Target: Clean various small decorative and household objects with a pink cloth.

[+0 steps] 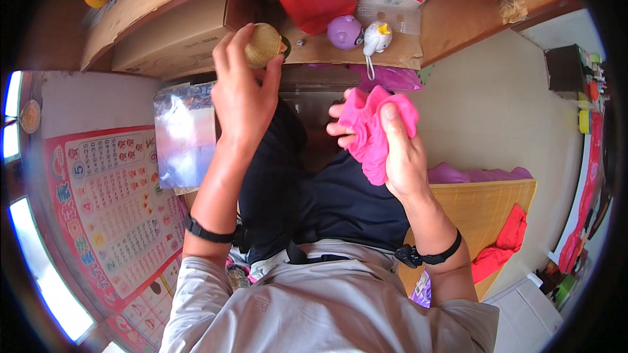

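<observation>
- Head view: the left hand (245,98) reaches up to the shelf (399,52), thumb and fingers curved around a round tan object with a woven-looking surface (263,46), pinching it from its two sides; whether it touches the shelf I cannot tell.
- Right hand (407,160): it grips a bunched, bright pink, soft cloth (373,134), thumb laid across the front, fingertips poking out past the cloth's left edge.
- Between the two: the tan object lies up and to the left of the pink cloth, well apart from it, so the left hand is much the nearer to it.
- Long axis: the cloth is too crumpled for a clean one, but its longer run goes from the shelf side down toward the lap; the tan object looks nearly round.
- To the tan object's right on the shelf, a round purple figure (345,31) stands just beside a white figure with a yellow top piece (377,38). That white figure lies almost straight beyond the cloth, nearer the right hand, its pale strap hanging over the shelf's front edge.
- A brown cardboard box (170,46) lies left of the tan object.
</observation>
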Available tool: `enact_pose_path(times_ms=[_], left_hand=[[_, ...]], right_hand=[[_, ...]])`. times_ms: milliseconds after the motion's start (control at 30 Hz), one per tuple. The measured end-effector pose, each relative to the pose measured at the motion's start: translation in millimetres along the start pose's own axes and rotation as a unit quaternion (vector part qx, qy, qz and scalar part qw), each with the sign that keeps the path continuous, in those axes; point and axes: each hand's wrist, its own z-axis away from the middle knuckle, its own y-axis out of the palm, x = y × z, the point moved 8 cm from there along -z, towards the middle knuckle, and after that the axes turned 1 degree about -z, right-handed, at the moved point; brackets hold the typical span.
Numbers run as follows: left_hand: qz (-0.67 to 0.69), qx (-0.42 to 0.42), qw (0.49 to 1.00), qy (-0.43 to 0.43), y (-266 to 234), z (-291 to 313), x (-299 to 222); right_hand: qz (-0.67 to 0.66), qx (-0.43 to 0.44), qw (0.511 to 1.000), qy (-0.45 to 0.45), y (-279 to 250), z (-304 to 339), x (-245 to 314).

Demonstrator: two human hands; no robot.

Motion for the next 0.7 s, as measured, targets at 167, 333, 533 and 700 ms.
enact_pose_path(times_ms=[167, 333, 533, 700], left_hand=[[0.42, 0.104, 0.879, -0.201, -30, 24, 7], [0.53, 0.136, 0.818, -0.179, -50, 44, -26], [0.572, 0.178, 0.782, -0.175, -65, 54, -43], [0.582, 0.139, 0.785, -0.163, -77, 61, -33]], right_hand=[[0.112, -0.028, 0.985, -0.127, 4, -4, 29], [0.433, 0.076, 0.825, -0.357, 65, 2, 45], [0.415, 0.082, 0.862, -0.281, 84, 19, 25], [0.313, 0.069, 0.931, -0.175, 86, 30, 22]])
